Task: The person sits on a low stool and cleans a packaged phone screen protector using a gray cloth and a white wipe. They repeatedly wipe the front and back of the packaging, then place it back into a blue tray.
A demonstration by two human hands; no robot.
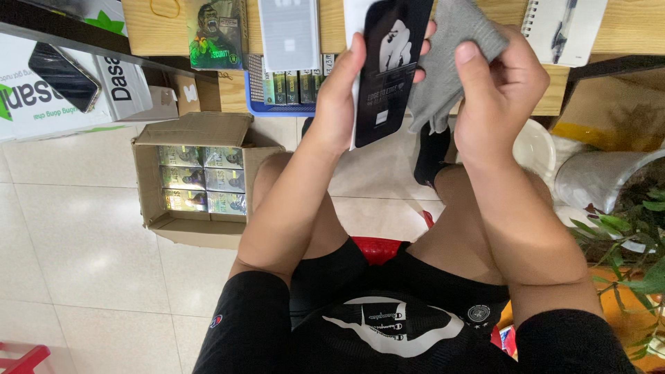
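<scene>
My left hand [344, 93] grips a flat black rectangular panel [388, 69], like a phone screen protector on its backing, held upright in front of the wooden table edge. My right hand [495, 90] pinches a grey cloth [450, 52] pressed against the panel's right side. Both forearms rise from my lap; I sit on a red stool [377, 248].
An open cardboard box [190, 180] of small shiny packs sits on the tiled floor at left. On the wooden table [149, 31] lie a blue tray [280, 86] of packs, a grey flat pack [289, 31], a notebook with pen [564, 24]. White cartons [62, 90], green plant [634, 242] right.
</scene>
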